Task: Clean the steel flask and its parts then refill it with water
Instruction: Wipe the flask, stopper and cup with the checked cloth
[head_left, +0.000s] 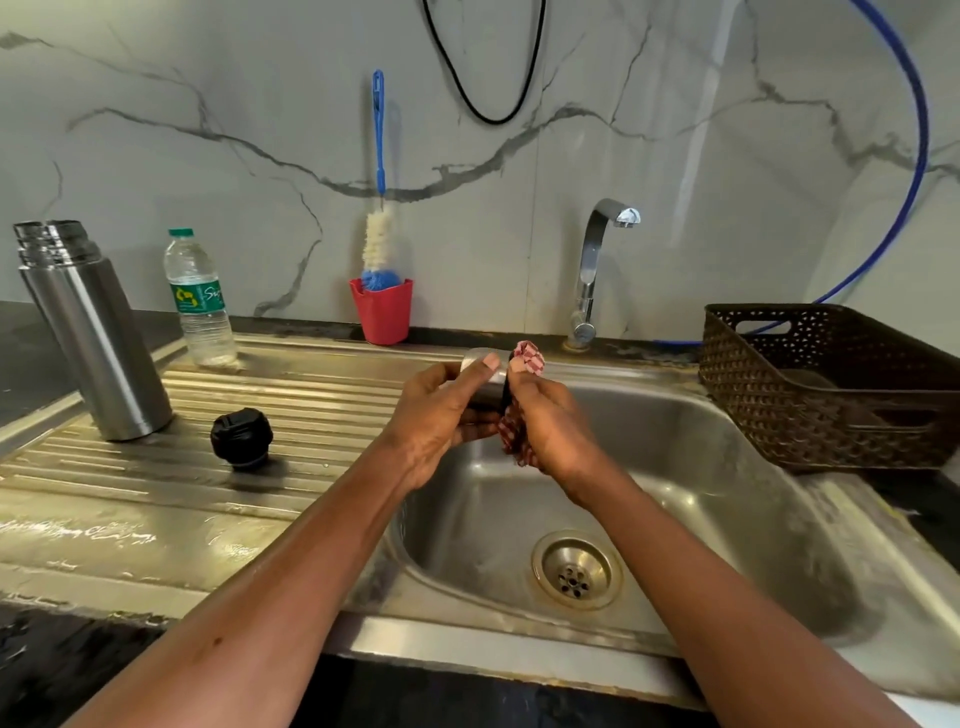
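Note:
The steel flask body (96, 332) stands open-topped on the ribbed drainboard at the left. Its black stopper (241, 437) lies on the drainboard to the right of it. Over the sink's left rim, my left hand (441, 410) grips the flask's steel cup lid (485, 382) on its side. My right hand (550, 431) holds a red checked cloth (530, 358) bunched against the lid's open end, part of it pushed inside. The cloth's lower end hangs below my fingers.
A plastic water bottle (200, 301) stands behind the flask. A red cup (382, 310) holding a blue bottle brush (378, 228) sits at the wall. The tap (597, 260) is off above the steel sink (753, 519). A brown woven basket (831, 384) sits right.

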